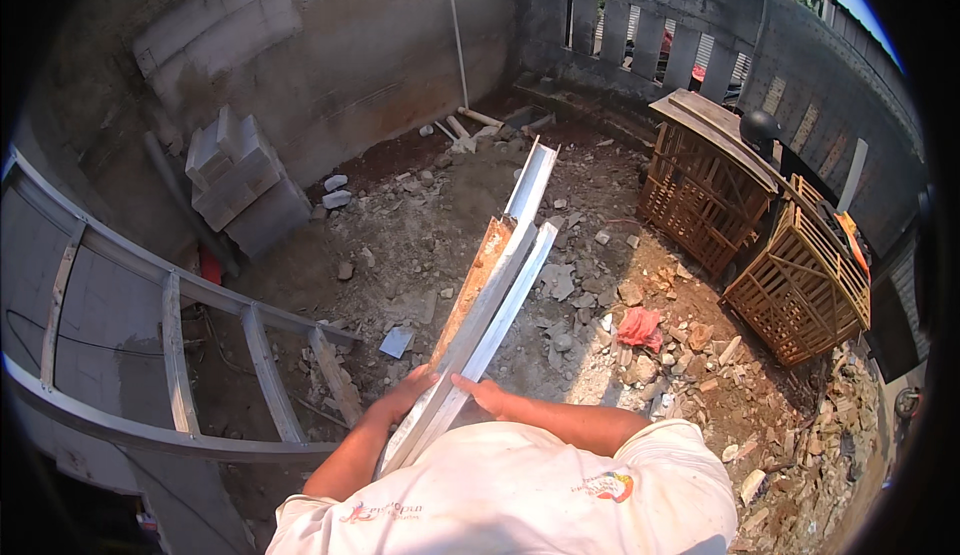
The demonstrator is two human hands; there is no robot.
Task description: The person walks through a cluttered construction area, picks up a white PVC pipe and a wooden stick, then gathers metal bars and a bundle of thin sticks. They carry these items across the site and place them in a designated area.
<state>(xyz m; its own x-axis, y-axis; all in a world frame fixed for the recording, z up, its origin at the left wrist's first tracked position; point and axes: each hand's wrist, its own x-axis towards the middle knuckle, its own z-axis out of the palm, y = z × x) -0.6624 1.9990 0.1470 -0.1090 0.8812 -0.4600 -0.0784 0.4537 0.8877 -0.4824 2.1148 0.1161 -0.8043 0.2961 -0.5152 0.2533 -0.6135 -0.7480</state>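
Observation:
Several long metal channels [520, 225] are bundled in front of my chest, their far ends pointing ahead over the rubble. One piece on the bundle's left side [480, 273] has an orange-brown, rusty-looking face. My left hand [408, 395] is closed around the left side of the bundle, near its lower end. From the other side, my right hand [482, 398] grips it, with the thumb pressed on the silvery channel [515, 305]. The fingers of both hands are partly hidden behind the metal. The near ends of the channels rest against my white shirt.
A metal ladder [215, 295] slants across the left side. Grey blocks [235, 170] are stacked by the wall. Two slatted wooden crates [805, 285] stand at right, beside a dark fence [700, 15]. Broken stones and a red plastic bag [640, 328] lie on the uneven ground.

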